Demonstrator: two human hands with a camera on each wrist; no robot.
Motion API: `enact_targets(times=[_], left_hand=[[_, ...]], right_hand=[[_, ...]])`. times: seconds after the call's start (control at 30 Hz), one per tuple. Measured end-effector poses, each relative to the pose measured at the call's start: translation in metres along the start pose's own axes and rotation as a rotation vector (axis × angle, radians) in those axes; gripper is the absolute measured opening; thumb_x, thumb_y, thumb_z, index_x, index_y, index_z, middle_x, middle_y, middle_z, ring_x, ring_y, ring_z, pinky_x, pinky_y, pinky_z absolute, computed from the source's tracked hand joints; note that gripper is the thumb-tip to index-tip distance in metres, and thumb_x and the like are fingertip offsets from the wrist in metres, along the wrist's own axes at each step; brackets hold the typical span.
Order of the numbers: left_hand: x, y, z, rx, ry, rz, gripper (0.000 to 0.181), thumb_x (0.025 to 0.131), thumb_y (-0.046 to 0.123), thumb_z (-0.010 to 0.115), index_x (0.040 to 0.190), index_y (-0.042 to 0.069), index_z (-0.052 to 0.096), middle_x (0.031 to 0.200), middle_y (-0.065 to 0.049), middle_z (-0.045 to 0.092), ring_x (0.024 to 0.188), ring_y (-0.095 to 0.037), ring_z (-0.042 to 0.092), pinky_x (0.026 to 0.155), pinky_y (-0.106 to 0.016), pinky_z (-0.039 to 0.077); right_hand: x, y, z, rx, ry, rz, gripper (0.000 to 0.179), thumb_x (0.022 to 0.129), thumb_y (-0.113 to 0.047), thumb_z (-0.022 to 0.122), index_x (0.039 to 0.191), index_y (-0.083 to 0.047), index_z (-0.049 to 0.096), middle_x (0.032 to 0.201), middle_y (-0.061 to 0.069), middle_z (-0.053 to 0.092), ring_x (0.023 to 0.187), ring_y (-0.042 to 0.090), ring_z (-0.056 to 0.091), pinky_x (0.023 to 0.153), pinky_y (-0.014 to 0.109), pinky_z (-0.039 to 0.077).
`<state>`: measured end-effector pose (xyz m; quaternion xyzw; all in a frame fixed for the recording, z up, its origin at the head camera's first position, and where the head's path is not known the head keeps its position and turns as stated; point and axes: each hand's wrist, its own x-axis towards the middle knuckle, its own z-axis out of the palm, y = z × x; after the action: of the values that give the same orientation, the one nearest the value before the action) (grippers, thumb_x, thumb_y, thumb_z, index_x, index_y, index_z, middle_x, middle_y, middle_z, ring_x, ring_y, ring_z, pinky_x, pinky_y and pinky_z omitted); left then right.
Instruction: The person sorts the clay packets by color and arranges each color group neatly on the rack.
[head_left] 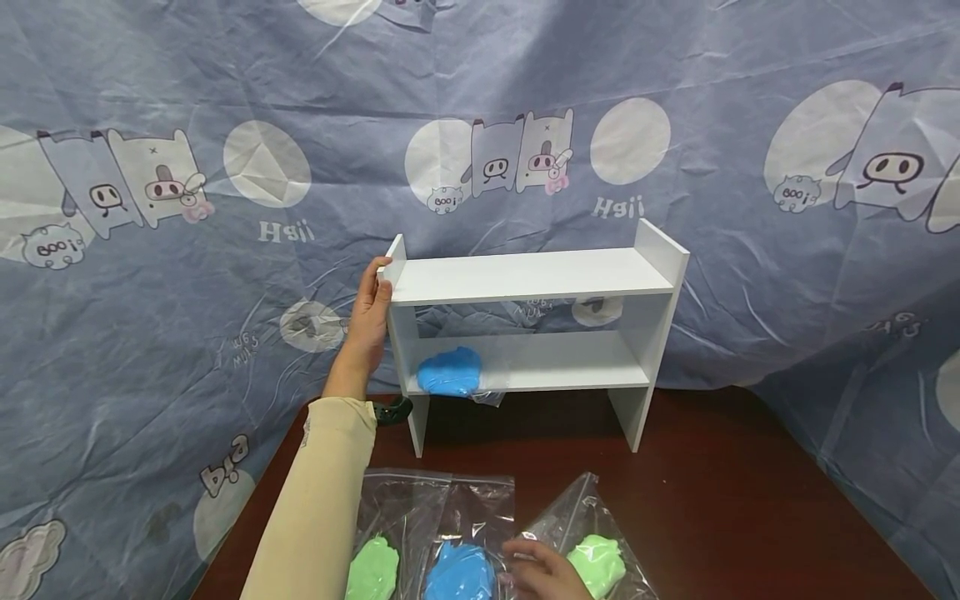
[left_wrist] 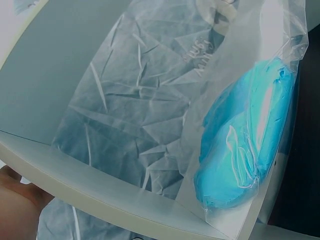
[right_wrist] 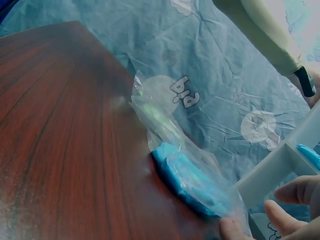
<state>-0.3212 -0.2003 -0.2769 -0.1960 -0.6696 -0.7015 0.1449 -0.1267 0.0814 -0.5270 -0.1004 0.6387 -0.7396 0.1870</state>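
Note:
My left hand (head_left: 368,318) grips the upper left side panel of a small white two-tier shelf (head_left: 536,279). On its lower board, toward the left end, lies a clear bag of blue clay-like stuff (head_left: 450,372), large in the left wrist view. My right hand (head_left: 546,573) hovers at the right edge of another clear bag with a blue lump (head_left: 459,573) on the table; its fingers are spread, and one fingertip meets the plastic in the right wrist view. Bags with green lumps lie on either side, a left one (head_left: 373,569) and a right one (head_left: 597,564).
The dark red-brown table (head_left: 720,500) carries the shelf and bags. Behind and around it hangs a blue-grey cloth (head_left: 337,75) printed with cartoon pigs. My left forearm crosses the table's left side.

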Motion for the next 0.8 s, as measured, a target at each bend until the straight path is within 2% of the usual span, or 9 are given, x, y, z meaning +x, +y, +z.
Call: enact_targets(times=[0.13,0.33,0.47,0.6,0.7,0.8], left_hand=[[0.000,-0.001,0.000,0.006,0.001,-0.004,0.035,0.105,0.031,0.033,0.140,0.030,0.035,0.151,-0.016,0.027,0.115,-0.022,0.040,0.094,-0.045,0.033],[0.000,-0.001,0.000,0.012,0.001,0.003,0.035,0.105,0.028,0.033,0.140,0.028,0.034,0.154,-0.014,0.024,0.117,-0.024,0.039,0.093,-0.044,0.034],[0.001,-0.001,0.000,0.012,0.001,0.005,0.034,0.105,0.028,0.033,0.140,0.028,0.034,0.154,-0.015,0.024,0.117,-0.024,0.039,0.093,-0.045,0.034],[0.002,-0.001,0.000,0.006,0.005,-0.003,0.033,0.105,0.029,0.033,0.138,0.030,0.035,0.154,-0.015,0.024,0.116,-0.023,0.039,0.097,-0.053,0.032],[0.002,-0.002,0.000,0.006,0.008,-0.007,0.034,0.105,0.029,0.033,0.139,0.030,0.035,0.154,-0.015,0.024,0.116,-0.023,0.039,0.100,-0.058,0.030],[0.002,-0.001,0.000,0.012,0.006,0.001,0.036,0.105,0.028,0.032,0.141,0.026,0.033,0.154,-0.016,0.024,0.116,-0.025,0.039,0.098,-0.055,0.031]], right_hand=[[0.002,0.004,0.000,-0.038,-0.016,0.010,0.053,0.088,-0.015,0.062,0.129,0.014,0.046,0.107,0.018,0.069,0.087,0.012,0.066,0.073,0.025,0.054],[0.004,0.007,0.002,-0.127,-0.035,-0.057,0.051,0.087,-0.016,0.063,0.126,0.013,0.050,0.122,0.030,0.059,0.092,0.006,0.062,0.076,0.023,0.051],[0.006,0.010,0.007,-0.153,-0.035,-0.098,0.049,0.088,-0.013,0.062,0.125,0.015,0.048,0.122,0.033,0.056,0.091,0.003,0.061,0.076,0.021,0.050],[0.006,0.013,0.011,-0.135,0.003,-0.077,0.048,0.086,-0.013,0.065,0.124,0.013,0.050,0.120,0.029,0.060,0.092,0.005,0.063,0.076,0.022,0.051],[0.006,0.014,0.013,-0.080,0.024,-0.039,0.049,0.085,-0.014,0.067,0.126,0.009,0.052,0.116,0.025,0.064,0.092,0.010,0.065,0.076,0.025,0.053],[0.007,0.016,0.012,-0.027,0.008,-0.012,0.050,0.085,-0.014,0.067,0.127,0.009,0.052,0.108,0.020,0.069,0.087,0.012,0.067,0.073,0.026,0.054]])
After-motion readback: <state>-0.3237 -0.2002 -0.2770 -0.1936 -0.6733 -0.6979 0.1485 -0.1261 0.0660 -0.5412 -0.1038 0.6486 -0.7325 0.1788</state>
